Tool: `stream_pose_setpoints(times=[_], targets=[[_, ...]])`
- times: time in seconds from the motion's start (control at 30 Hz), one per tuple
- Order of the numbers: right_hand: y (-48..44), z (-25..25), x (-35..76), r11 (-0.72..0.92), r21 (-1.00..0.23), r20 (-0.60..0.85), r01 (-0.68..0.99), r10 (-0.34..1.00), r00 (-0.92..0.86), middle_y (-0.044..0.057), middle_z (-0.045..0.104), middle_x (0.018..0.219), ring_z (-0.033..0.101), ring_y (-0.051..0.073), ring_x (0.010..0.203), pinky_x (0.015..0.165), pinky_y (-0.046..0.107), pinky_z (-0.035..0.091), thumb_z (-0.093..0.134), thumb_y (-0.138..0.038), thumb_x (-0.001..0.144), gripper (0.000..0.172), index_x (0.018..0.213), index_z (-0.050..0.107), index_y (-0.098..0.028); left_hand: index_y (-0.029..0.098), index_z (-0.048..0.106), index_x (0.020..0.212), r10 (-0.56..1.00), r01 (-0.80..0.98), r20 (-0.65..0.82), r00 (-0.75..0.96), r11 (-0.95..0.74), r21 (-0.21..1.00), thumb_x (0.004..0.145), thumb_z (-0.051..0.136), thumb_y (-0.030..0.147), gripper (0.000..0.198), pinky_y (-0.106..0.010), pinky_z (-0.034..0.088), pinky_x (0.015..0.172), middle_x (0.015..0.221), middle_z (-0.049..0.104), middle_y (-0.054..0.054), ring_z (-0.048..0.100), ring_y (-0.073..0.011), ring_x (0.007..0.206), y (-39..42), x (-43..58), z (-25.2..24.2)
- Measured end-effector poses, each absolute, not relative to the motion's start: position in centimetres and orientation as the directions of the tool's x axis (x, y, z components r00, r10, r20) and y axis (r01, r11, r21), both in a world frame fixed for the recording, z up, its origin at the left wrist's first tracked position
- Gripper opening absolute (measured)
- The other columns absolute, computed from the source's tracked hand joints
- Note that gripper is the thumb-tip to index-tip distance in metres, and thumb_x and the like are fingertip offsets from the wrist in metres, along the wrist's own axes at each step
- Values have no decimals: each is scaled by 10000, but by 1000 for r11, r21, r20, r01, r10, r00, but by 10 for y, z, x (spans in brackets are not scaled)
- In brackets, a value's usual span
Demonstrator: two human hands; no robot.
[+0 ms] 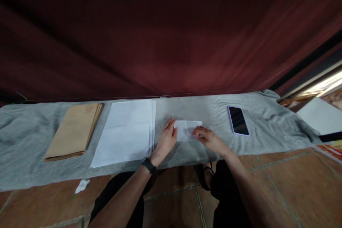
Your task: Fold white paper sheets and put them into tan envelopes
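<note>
Folded paper (187,128) pressed down on the grey cloth (208,110).
The left hand (166,139) lies flat and open at the paper's left edge; the right hand (210,139) rests bent fingertips on top, gripping nothing. Sheets (125,131) and envelopes (74,130) lie left, a phone (238,120) right.

On the grey cloth (205,108), envelopes (73,131) lie near the left end, sheets (125,131) just beside them, and a phone (238,120) toward the right end.

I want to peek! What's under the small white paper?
Grey cloth shows all around the paper. The left hand and right hand rest on it; anything directly beneath is hidden.
</note>
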State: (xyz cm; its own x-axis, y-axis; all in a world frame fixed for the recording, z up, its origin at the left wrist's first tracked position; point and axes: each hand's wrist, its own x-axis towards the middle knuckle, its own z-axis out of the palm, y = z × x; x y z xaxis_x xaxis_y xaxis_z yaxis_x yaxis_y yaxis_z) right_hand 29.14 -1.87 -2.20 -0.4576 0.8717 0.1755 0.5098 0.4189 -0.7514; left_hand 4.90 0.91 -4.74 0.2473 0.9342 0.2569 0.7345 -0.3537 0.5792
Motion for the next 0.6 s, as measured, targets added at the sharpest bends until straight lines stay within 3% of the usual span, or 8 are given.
stream_pose_setpoints(times=[0.2, 0.3, 0.4, 0.47, 0.6], targets=[[-27, -11, 296, 387, -764, 88, 516, 855, -511, 39, 701, 1032, 634, 195, 1048, 975, 363, 477, 455, 11, 716, 313, 809, 648, -216, 118, 500, 1426, 860, 751, 288, 420, -508, 422, 1027, 357, 284, 455, -476, 332, 1213, 1551, 447, -147, 363, -257, 1471, -4, 67, -42], [-27, -14, 294, 301, -782, 50, 545, 902, -428, 37, 713, 1089, 655, 194, 1055, 975, 358, 498, 460, -60, 800, 339, 991, 688, -221, 104, 446, 1473, 837, 768, 251, 487, -547, 332, 1039, 333, 318, 497, -489, 281, 1234, 1584, 398, -143, 288, -256, 1507, -10, 78, -41], [-22, -28, 281, 221, -763, 117, 608, 971, -207, 81, 679, 1272, 625, 206, 1191, 1045, 386, 480, 377, -231, 972, 385, 1259, 633, -204, 94, 421, 1492, 829, 787, 231, 509, -557, 267, 1044, 301, 312, 512, -475, 244, 1248, 1599, 369, -136, 255, -241, 1519, -12, 89, -44], [-20, -40, 268, 207, -689, 149, 695, 978, -144, 113, 602, 1409, 543, 208, 1321, 1111, 403, 436, 305, -327, 1032, 467, 1407, 537, -175, 83, 403, 1503, 835, 805, 220, 504, -546, 230, 1043, 286, 304, 524, -473, 232, 1249, 1603, 357, -143, 244, -245, 1522, -11, 95, -47], [-25, -58, 247, 309, -387, 185, 869, 949, -256, 128, 417, 1574, 333, 218, 1486, 1227, 457, 269, 253, -385, 1057, 560, 1539, 372, -124, 62, 335, 1536, 835, 823, 186, 517, -545, 159, 1027, 263, 240, 544, -491, 206, 1248, 1619, 312, -164, 202, -261, 1533, -11, 99, -55]])
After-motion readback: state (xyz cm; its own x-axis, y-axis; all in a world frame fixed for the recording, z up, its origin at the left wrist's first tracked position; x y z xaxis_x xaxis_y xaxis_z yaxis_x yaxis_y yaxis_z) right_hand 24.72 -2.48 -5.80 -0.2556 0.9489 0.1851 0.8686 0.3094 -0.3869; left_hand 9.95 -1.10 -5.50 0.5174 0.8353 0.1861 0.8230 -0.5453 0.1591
